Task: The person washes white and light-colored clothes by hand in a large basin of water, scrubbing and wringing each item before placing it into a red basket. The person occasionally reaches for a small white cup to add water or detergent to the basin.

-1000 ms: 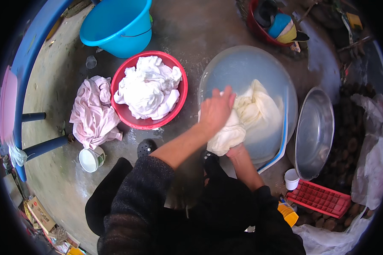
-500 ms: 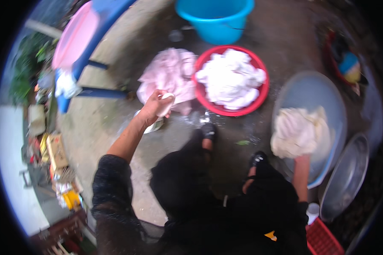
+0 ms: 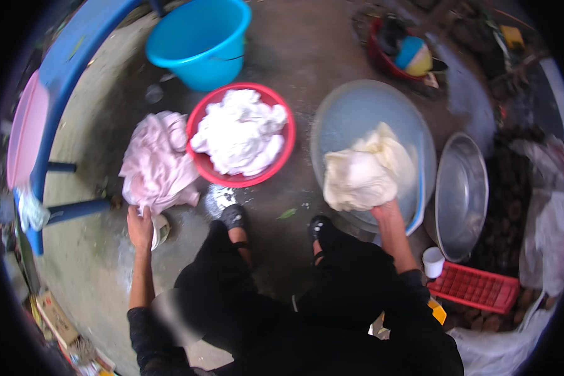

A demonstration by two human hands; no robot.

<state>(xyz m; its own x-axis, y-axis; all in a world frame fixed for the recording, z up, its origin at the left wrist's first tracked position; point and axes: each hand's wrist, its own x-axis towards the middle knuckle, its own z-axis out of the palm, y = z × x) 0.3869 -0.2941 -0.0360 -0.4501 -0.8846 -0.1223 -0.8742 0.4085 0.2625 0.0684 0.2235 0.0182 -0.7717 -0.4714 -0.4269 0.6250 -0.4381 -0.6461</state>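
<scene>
My left hand (image 3: pixel 140 229) is low at the left, fingers curled, beside a small pale tub (image 3: pixel 161 230) and the near edge of a pink cloth (image 3: pixel 158 161) heaped on the ground. What its fingers hold is hidden. My right hand (image 3: pixel 386 214) grips the near edge of a bunched, wet cream cloth (image 3: pixel 360 178); its fingertips are tucked under the folds. That cloth lies in a large grey-blue oval basin (image 3: pixel 338 106). Between my two hands, farther off, a round red basin (image 3: pixel 288 141) holds a heap of white cloth (image 3: pixel 238 135).
A blue bucket (image 3: pixel 203 62) stands behind the red basin. At left is a blue table (image 3: pixel 75 62) bearing a pink basin (image 3: pixel 28 131). To the right are a metal basin (image 3: pixel 462 194), a white cup (image 3: pixel 432 262) and a red crate (image 3: pixel 476 287). My feet stand on wet concrete.
My left hand, which held up a white bar, has dropped down beside the small tub; the bar no longer shows. My right hand stays at the cream cloth. The view has swung right.
</scene>
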